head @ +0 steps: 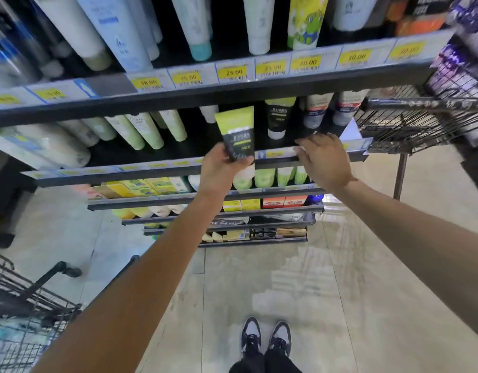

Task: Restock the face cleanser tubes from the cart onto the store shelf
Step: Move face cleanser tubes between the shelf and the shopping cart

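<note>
Head view: tube [236, 133] in left hand [221, 168]

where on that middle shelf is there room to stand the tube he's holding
The left hand grips the tube. Behind it the shelf shows a bare dark patch, bordered by the pale green tubes on the left and the matching black tube on the right. Right of that it is crowded with grey tubes, where the right hand rests.

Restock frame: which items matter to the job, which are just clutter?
In play:
- left hand gripping black-green tube
- right hand, open at shelf edge
- matching tube on shelf
- cart

Clutter:
- price tags
- wire basket
- boxed goods
</note>
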Demonstrator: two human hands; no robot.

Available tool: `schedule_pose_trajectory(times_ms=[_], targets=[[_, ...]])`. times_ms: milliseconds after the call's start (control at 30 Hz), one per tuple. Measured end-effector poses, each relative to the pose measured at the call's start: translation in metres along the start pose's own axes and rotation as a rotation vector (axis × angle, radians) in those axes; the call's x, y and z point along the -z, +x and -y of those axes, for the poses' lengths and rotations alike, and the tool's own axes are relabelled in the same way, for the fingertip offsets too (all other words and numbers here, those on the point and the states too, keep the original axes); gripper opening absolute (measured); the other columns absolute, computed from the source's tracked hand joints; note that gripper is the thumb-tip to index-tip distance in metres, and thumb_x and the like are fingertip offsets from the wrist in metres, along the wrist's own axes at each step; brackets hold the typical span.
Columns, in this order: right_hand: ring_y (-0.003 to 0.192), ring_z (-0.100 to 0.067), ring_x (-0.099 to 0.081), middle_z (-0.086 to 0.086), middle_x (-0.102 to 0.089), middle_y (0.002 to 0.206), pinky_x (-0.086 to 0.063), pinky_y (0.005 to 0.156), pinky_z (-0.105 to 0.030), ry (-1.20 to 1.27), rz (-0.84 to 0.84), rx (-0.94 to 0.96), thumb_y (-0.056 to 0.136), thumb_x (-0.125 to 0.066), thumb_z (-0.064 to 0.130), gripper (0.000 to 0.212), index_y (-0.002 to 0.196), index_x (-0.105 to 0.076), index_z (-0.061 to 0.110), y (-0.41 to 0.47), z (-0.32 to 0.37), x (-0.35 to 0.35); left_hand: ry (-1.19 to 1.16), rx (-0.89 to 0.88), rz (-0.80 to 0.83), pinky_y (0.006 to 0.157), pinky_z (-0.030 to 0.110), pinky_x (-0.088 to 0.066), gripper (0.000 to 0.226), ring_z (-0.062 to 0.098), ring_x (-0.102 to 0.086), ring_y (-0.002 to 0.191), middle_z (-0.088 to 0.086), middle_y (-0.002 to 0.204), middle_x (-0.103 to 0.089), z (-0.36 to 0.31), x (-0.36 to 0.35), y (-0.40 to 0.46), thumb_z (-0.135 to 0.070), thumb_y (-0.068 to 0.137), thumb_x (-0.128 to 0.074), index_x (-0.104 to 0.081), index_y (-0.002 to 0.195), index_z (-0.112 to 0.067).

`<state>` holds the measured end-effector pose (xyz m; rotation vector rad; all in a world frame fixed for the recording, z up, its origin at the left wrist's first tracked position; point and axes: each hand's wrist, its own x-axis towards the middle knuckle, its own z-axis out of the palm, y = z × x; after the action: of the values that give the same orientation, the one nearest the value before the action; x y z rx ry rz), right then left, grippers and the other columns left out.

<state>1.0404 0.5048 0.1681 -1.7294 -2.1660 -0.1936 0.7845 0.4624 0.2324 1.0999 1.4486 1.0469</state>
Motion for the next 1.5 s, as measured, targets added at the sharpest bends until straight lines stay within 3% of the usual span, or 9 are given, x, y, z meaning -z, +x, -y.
schedule_pose_trajectory(times_ms=[100, 267, 400, 600, 767, 1233, 1300, 1400, 1500], targets=[[0.081, -0.034, -0.064, -0.008, -0.071, 0.085, -0.044, 0.082, -0.044, -0.031, -0.114, 0.032, 0.107, -0.045, 0.036, 0.034, 0.114, -0.072, 0.016, -0.004, -0.002, -0.011, 0.011, -0.049, -0.041, 0.088, 0.031, -0.059, 0.042, 0.015, -0.074, 0.099, 0.002, 0.107, -0.078, 0.002, -0.001, 0.022, -0.007, 0.079, -0.085, -0.066, 0.116, -0.009], [0.080, -0.035, -0.061, -0.008, -0.069, 0.084, -0.042, 0.082, -0.044, -0.022, -0.127, 0.046, 0.108, -0.042, 0.035, 0.034, 0.113, -0.070, 0.016, -0.005, -0.003, -0.019, -0.019, -0.099, -0.108, 0.081, 0.022, -0.056, 0.037, 0.010, -0.074, 0.090, 0.004, 0.101, -0.077, -0.005, -0.003, 0.046, -0.005, 0.078, -0.086, -0.064, 0.108, -0.003], [0.080, -0.034, -0.061, -0.008, -0.068, 0.084, -0.043, 0.082, -0.043, -0.026, -0.121, 0.051, 0.108, -0.040, 0.036, 0.036, 0.112, -0.069, 0.016, -0.005, -0.006, -0.020, -0.049, -0.117, -0.121, 0.092, 0.025, -0.057, 0.043, 0.011, -0.074, 0.098, 0.004, 0.108, -0.077, -0.010, -0.007, 0.064, 0.001, 0.077, -0.085, -0.062, 0.112, -0.010], [0.081, -0.035, -0.060, -0.009, -0.068, 0.085, -0.043, 0.084, -0.044, -0.037, -0.129, 0.047, 0.109, -0.037, 0.038, 0.039, 0.114, -0.069, 0.016, -0.005, -0.007, -0.023, 0.183, -0.049, -0.009, 0.104, 0.038, -0.053, 0.063, 0.017, -0.070, 0.110, 0.005, 0.116, -0.074, 0.000, -0.009, 0.100, 0.007, 0.067, -0.088, -0.061, 0.122, -0.008], [0.082, -0.034, -0.060, -0.008, -0.068, 0.085, -0.042, 0.086, -0.044, -0.038, -0.124, 0.025, 0.109, -0.037, 0.038, 0.038, 0.115, -0.069, 0.017, -0.007, -0.007, -0.024, 0.376, -0.022, 0.021, 0.103, 0.040, -0.054, 0.068, 0.018, -0.068, 0.110, 0.001, 0.115, -0.074, 0.001, 0.000, 0.113, -0.006, 0.061, -0.095, -0.066, 0.122, -0.012], [0.083, -0.032, -0.062, -0.006, -0.070, 0.087, -0.044, 0.088, -0.045, -0.041, -0.035, 0.042, 0.108, -0.039, 0.036, 0.035, 0.118, -0.068, 0.018, -0.008, -0.006, -0.015, 0.377, -0.007, 0.128, 0.107, 0.044, -0.050, 0.073, 0.020, -0.065, 0.118, 0.002, 0.121, -0.070, -0.001, 0.007, 0.107, 0.003, 0.065, -0.090, -0.056, 0.125, -0.019], [0.093, -0.034, -0.065, -0.008, -0.072, 0.094, -0.043, 0.097, -0.048, -0.016, 0.056, 0.020, 0.106, -0.036, 0.039, 0.041, 0.122, -0.067, 0.018, -0.005, -0.006, -0.009, 0.404, 0.011, 0.106, 0.107, 0.043, -0.050, 0.075, 0.020, -0.063, 0.119, 0.005, 0.123, -0.068, -0.006, 0.012, 0.098, 0.001, 0.067, -0.090, -0.052, 0.130, -0.016], [0.128, -0.034, -0.056, -0.011, -0.068, 0.129, -0.030, 0.117, -0.058, 0.030, 0.171, -0.006, 0.105, -0.040, 0.042, 0.044, 0.137, -0.061, 0.020, -0.007, 0.006, 0.008, 0.556, 0.009, 0.049, 0.099, 0.024, -0.046, 0.071, 0.019, -0.058, 0.117, 0.010, 0.128, -0.063, -0.021, 0.025, 0.061, -0.009, 0.081, -0.084, -0.046, 0.142, -0.008], [0.150, -0.029, -0.034, -0.009, -0.047, 0.157, -0.014, 0.126, -0.054, 0.091, 0.301, -0.012, 0.107, -0.036, 0.047, 0.051, 0.151, -0.047, 0.024, -0.015, 0.040, 0.041, 0.745, -0.030, 0.044, 0.100, 0.032, -0.047, 0.067, 0.027, -0.055, 0.130, 0.013, 0.142, -0.058, -0.030, 0.045, 0.012, -0.023, 0.094, -0.073, -0.040, 0.151, -0.009]])
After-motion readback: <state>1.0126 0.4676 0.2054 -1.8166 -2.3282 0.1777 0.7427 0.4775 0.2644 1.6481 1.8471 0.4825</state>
